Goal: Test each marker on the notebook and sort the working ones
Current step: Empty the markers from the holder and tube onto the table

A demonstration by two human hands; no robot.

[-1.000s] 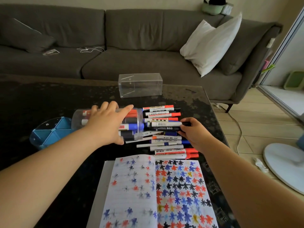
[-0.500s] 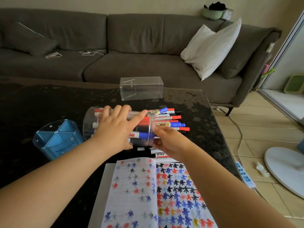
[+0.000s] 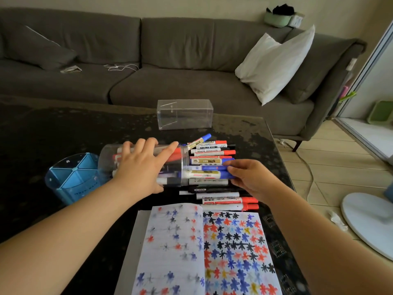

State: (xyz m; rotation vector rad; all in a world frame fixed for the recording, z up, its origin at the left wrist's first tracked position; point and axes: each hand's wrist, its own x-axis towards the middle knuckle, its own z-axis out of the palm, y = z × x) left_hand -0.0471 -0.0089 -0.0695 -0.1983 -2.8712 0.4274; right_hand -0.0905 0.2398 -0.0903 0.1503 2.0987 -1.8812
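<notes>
Clear plastic jar (image 3: 144, 165) lying on its side on the dark desk (image 3: 42, 135), pinned under the left hand (image 3: 140, 167) with fingers spread flat across it. Pulling back from the jar mouth since half a second ago: right hand (image 3: 251, 179), now curling fingertips around blue-capped markers (image 3: 210, 165) half out of the opening. Spreading again along the desk beyond the open notebook (image 3: 204, 250), covered in coloured stars. Standing just left, a blue divided holder (image 3: 72, 177); farther back, a clear box (image 3: 184, 114). Sitting behind: grey sofa (image 3: 170, 60), white cushion (image 3: 274, 64).
</notes>
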